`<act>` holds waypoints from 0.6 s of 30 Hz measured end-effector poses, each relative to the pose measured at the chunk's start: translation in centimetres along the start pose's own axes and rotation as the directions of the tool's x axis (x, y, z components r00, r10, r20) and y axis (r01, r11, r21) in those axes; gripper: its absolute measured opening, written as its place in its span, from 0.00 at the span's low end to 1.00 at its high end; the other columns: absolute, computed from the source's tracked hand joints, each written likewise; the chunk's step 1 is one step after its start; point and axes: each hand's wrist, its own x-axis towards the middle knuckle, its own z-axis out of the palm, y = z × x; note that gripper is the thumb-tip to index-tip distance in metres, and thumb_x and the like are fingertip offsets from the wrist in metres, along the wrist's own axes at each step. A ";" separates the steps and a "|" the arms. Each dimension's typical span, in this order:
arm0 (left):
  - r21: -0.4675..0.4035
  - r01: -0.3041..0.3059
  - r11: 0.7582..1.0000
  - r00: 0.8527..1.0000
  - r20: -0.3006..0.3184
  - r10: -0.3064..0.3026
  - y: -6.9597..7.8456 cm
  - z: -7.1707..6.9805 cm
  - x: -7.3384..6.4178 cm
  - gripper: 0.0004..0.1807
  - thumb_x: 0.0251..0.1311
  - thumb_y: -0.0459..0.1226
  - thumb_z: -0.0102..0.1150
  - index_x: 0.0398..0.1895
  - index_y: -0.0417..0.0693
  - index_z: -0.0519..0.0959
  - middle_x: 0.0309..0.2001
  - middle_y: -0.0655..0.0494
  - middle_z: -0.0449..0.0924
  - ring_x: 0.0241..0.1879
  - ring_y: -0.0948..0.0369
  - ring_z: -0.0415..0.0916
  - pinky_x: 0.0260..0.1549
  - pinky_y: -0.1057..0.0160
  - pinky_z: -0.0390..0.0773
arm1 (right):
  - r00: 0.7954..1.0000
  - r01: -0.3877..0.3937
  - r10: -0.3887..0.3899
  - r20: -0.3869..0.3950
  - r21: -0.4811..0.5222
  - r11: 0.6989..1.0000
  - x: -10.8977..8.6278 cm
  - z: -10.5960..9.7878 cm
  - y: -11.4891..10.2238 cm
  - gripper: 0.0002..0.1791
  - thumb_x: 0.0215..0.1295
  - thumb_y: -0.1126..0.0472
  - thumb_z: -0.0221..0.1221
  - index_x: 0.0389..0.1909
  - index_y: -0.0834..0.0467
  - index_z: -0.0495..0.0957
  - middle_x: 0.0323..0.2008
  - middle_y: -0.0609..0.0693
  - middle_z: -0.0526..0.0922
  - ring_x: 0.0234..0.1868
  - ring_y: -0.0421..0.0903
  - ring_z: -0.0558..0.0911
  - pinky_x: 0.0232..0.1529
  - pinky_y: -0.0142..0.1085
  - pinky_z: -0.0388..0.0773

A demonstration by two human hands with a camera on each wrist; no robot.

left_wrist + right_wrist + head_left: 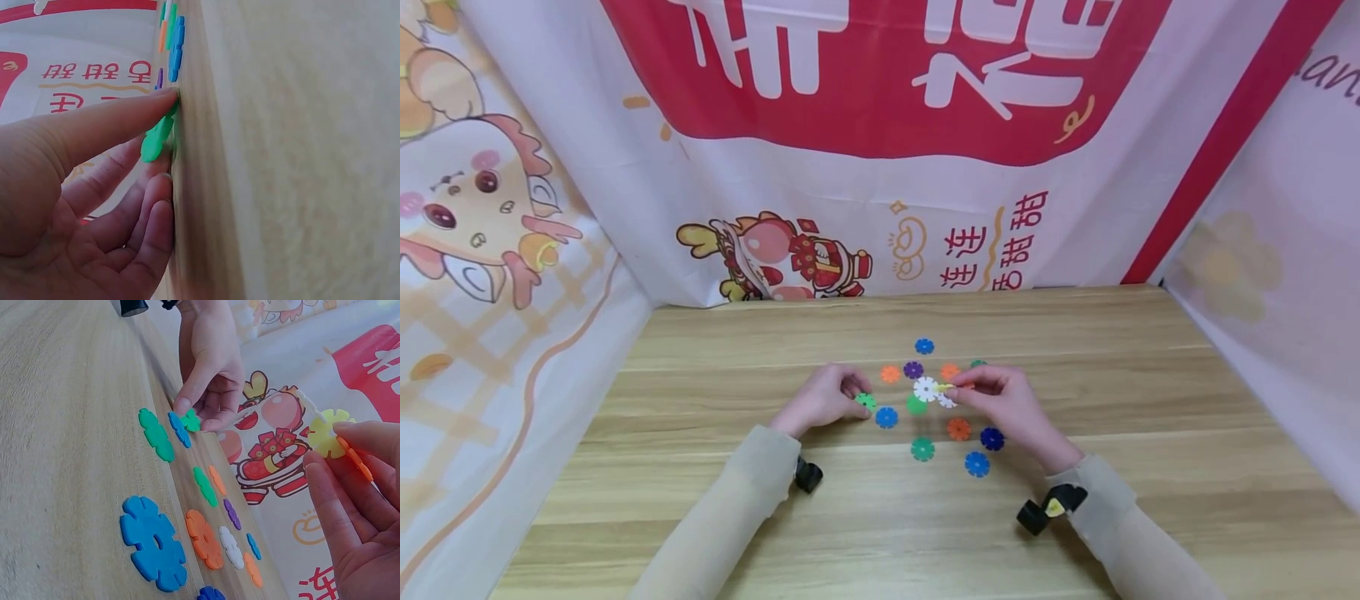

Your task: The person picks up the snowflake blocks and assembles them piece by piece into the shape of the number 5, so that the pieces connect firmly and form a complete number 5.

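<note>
Yellow plastic, cut as a flat, notched, flower-shaped disc point(326, 441), is pinched between the thumb and fingers of the person's right hand point(1009, 408), raised above the table; a white notched disc point(920, 389) joins its left edge and an orange notched disc point(356, 459) joins it on the right. To the left, the left hand point(826, 402) pinches a bright green notched disc point(191, 420) low at the tabletop. Just right of that hand lies a mid-blue disc point(880, 417), then a light green disc point(912, 406), with a second white disc point(947, 402) partly hidden by the right hand. On the far side are a pale orange disc point(890, 375), a purple disc point(913, 370) and another orange disc point(949, 372), with a small blue disc point(924, 346) farthest off. Nearer lie a deep orange disc point(958, 430), a dark blue disc point(992, 439) to its right, a sea-green disc point(922, 450) to the left and a bright blue disc point(977, 465) nearest. All these rest on a wood-grained table point(880, 542), beyond which hangs a red and white printed cloth point(865, 133).
</note>
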 end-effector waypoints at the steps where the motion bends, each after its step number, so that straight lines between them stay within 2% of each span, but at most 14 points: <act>1: -0.008 -0.005 1.000 1.000 0.001 0.005 0.0 0.0 0.0 0.16 0.50 0.31 0.79 0.41 0.46 0.84 0.35 0.55 0.81 0.36 0.58 0.76 0.39 0.59 0.77 | 1.000 0.000 0.000 0.001 0.001 1.000 0.0 0.0 0.0 0.10 0.65 0.54 0.70 0.43 0.54 0.88 0.41 0.52 0.87 0.41 0.55 0.84 0.45 0.48 0.83; 7: -0.061 -0.009 0.998 1.000 0.011 0.010 0.1 -0.2 -0.3 0.14 0.54 0.29 0.75 0.43 0.46 0.85 0.35 0.56 0.83 0.35 0.58 0.79 0.35 0.60 0.79 | 1.000 -0.011 0.011 -0.003 -0.001 1.000 0.2 -0.1 0.0 0.09 0.65 0.54 0.71 0.42 0.54 0.87 0.41 0.52 0.86 0.41 0.55 0.83 0.43 0.41 0.83; 12: -0.098 0.007 0.995 1.000 0.011 -0.006 0.4 -0.2 -0.5 0.12 0.57 0.30 0.74 0.43 0.46 0.84 0.34 0.58 0.85 0.35 0.59 0.80 0.35 0.60 0.79 | 1.000 0.014 -0.014 -0.009 -0.018 1.000 0.3 -0.3 0.2 0.09 0.65 0.56 0.71 0.42 0.56 0.88 0.40 0.53 0.86 0.39 0.57 0.82 0.39 0.39 0.82; 18: -0.122 -0.022 0.992 0.999 -0.040 0.017 1.1 0.0 -0.7 0.07 0.58 0.34 0.74 0.38 0.50 0.84 0.35 0.60 0.85 0.35 0.59 0.81 0.33 0.58 0.80 | 1.000 0.016 -0.016 -0.008 -0.021 1.000 0.4 -0.3 0.2 0.10 0.65 0.57 0.70 0.42 0.58 0.87 0.39 0.53 0.87 0.37 0.54 0.82 0.39 0.41 0.82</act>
